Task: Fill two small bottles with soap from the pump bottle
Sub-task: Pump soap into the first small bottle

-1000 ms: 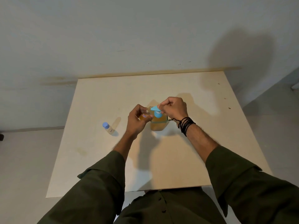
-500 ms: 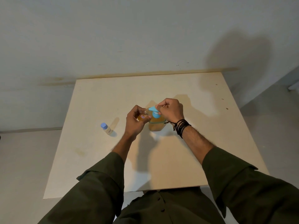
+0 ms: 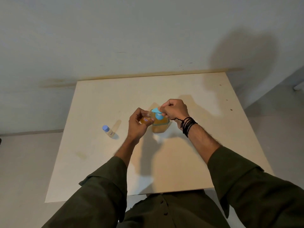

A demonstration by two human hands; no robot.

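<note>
A clear pump bottle (image 3: 159, 126) of amber soap with a blue pump head stands in the middle of the pale wooden table (image 3: 189, 162). My right hand (image 3: 175, 110), fingers curled, sits on the pump head. My left hand (image 3: 137, 124) grips a small open bottle (image 3: 144, 120) holding amber soap, its mouth under the blue spout. A second small bottle (image 3: 108, 131) with a blue cap stands alone to the left on the table.
The table butts against a grey wall (image 3: 148, 38) at the back. Grey floor (image 3: 24, 170) lies to the left and right of the table. A few dark specks mark the table's right side.
Both hands and the bottles keep their places; only the view has shifted slightly. The pump head stays under my right hand.
</note>
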